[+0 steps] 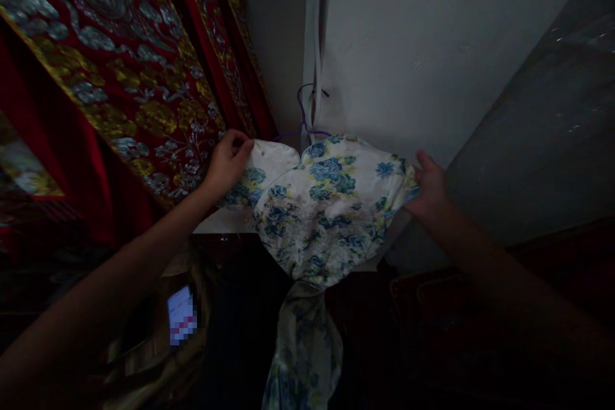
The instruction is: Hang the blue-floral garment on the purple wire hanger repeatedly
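Observation:
A white dress [331,205] with blue, green and yellow flowers hangs in front of me on a purple wire hanger [303,116]. Its collar faces up and its lower part narrows and trails down toward me. At the dress's left shoulder edge, my left hand [229,160] pinches the cloth between thumb and fingers. My right hand [430,186] is at the opposite sleeve, with the sleeve's edge against the thumb side of the palm; its fingers are dim, and how firmly they grip is hard to make out.
Red cloth embroidered in gold and silver [158,77] hangs at the left. A white cord [317,32] runs down the pale wall [394,45] behind the hanger. Low on the left, a lit phone screen [181,311] glows, partly pixelated. The lower area is very dark.

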The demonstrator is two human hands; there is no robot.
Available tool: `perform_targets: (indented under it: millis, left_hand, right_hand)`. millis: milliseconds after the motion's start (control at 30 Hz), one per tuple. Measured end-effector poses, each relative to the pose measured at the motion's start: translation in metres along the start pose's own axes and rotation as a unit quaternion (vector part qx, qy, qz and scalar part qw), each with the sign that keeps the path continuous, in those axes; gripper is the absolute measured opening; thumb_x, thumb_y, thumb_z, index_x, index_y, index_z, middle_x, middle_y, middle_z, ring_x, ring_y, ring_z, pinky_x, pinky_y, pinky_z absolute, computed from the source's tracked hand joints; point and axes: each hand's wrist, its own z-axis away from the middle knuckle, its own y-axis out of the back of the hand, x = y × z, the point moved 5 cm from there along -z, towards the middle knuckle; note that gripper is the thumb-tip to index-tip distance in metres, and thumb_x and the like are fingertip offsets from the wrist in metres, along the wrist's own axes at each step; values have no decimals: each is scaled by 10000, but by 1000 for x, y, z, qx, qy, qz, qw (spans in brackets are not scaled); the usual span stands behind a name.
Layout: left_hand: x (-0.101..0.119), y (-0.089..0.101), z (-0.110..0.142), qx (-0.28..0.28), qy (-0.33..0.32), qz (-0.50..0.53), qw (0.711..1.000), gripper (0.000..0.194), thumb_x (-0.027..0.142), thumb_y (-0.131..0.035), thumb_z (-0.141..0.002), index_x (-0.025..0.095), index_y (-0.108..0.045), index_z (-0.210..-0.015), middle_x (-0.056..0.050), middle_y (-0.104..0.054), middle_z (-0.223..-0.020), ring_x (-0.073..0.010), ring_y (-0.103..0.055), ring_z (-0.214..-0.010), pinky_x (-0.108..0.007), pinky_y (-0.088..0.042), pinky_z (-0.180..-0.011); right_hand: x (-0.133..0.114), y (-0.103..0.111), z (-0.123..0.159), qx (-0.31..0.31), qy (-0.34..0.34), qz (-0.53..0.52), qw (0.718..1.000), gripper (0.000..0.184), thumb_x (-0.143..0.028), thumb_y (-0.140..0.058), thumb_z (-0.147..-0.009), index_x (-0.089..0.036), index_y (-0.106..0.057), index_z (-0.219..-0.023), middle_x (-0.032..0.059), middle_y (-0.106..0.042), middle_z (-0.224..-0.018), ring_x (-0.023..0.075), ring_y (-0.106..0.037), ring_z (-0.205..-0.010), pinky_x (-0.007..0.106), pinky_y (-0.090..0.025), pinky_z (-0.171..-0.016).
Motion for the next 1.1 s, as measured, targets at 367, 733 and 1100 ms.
perform_targets:
  millis: [367, 733, 1100]
  left_hand:
    - [-14, 5, 0, 11, 137, 119, 983, 456, 629, -645, -805, 186, -593, -712, 1, -571, -666, -158, -525, -639, -265, -408, -584]
    - [64, -17, 60, -201, -47, 83, 975, 417, 516, -466, -1001, 180, -709, -951, -67, -714, -954, -220, -655, -945, -346, -504, -898]
    - [115, -64, 105, -266, 166, 448, 838, 453, 467, -633, -928, 236, -636, -1318, -66, -647, -1380, -293, -503, -1403, -438, -419, -1160]
  right_hand:
    - [-107, 4, 21, 98, 23, -62, 993, 745, -702, -179, -898, -238, -752, -1004, 61, -737, -1101, 343, -620, -1196, 550, -427, -841]
    - [-69, -100, 56, -236, 159, 55, 957, 437, -240, -646, -847, -238, -642, -1284, 95, -709, -1171, 259, -661, -1116, 449, -515, -1015]
    - [-26, -108, 94, -46, 385, 309, 869, 1048, -378, -699, -859, -318, 5, -1634, 153, -446, -1445, 354, -457, -1312, 540, -413, -1070]
